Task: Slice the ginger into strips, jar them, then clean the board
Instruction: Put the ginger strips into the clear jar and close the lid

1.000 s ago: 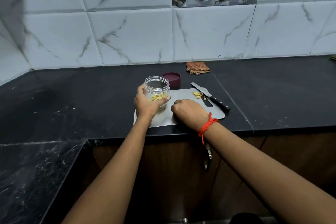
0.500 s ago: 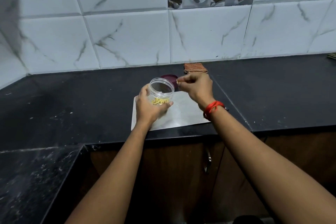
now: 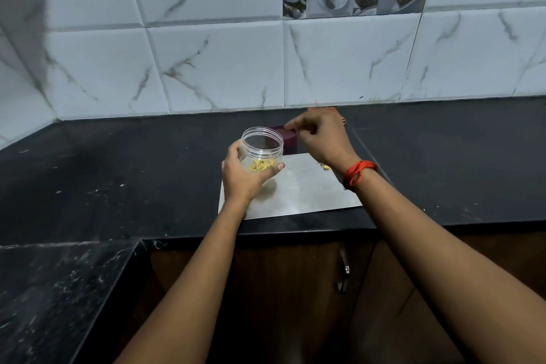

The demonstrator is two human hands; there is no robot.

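Note:
My left hand (image 3: 240,179) grips a clear plastic jar (image 3: 261,143) from its left side and holds it slightly tilted over the left part of the steel cutting board (image 3: 307,189). Yellow ginger strips (image 3: 261,164) lie in the jar's bottom. My right hand (image 3: 320,139) hovers just right of the jar's rim with thumb and fingers pinched together; I see nothing between them. A few ginger bits (image 3: 326,167) remain on the board beside my right wrist. My right forearm hides the knife.
The jar's maroon lid (image 3: 289,139) stands on the black counter behind the jar. A brown cloth (image 3: 334,112) lies by the tiled wall, partly behind my right hand. A cabinet handle (image 3: 344,270) hangs below the counter edge. A lower black surface (image 3: 59,289) is at front left.
My right hand rose from the board, came over the jar's mouth, then shifted slightly right of the rim. The left hand kept holding the jar. The view moved closer.

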